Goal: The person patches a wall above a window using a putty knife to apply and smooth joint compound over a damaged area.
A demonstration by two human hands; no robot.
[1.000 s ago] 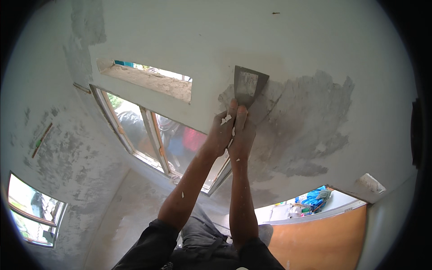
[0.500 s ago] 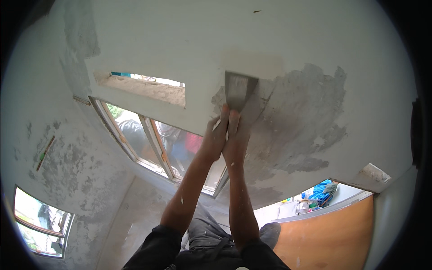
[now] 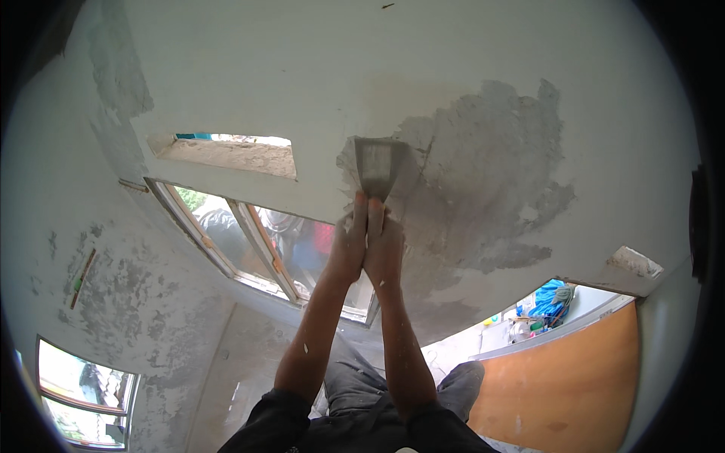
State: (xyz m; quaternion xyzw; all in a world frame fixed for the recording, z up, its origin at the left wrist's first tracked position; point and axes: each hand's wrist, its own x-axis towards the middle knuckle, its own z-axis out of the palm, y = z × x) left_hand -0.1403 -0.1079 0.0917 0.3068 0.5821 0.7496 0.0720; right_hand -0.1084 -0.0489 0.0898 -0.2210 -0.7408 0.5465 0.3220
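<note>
A wide grey putty knife (image 3: 377, 162) is raised against a rough grey patch (image 3: 498, 181) in the pale painted wall. My left hand (image 3: 349, 241) and my right hand (image 3: 384, 245) grip its handle side by side, fingers pointing up toward the blade. The handle is hidden under my fingers. Pale flakes and dust cling to my hands and forearms.
A narrow slot opening (image 3: 223, 155) sits above a framed window (image 3: 226, 234). Another window (image 3: 83, 385) is at lower left. An orange door (image 3: 555, 377) stands at lower right beside an opening showing a blue bundle (image 3: 550, 302). A grey-trousered leg (image 3: 457, 392) shows below.
Both hands and the putty knife have moved down and to the left in the view. The upper wall's features have shifted left, the lower windows and door slightly right.
</note>
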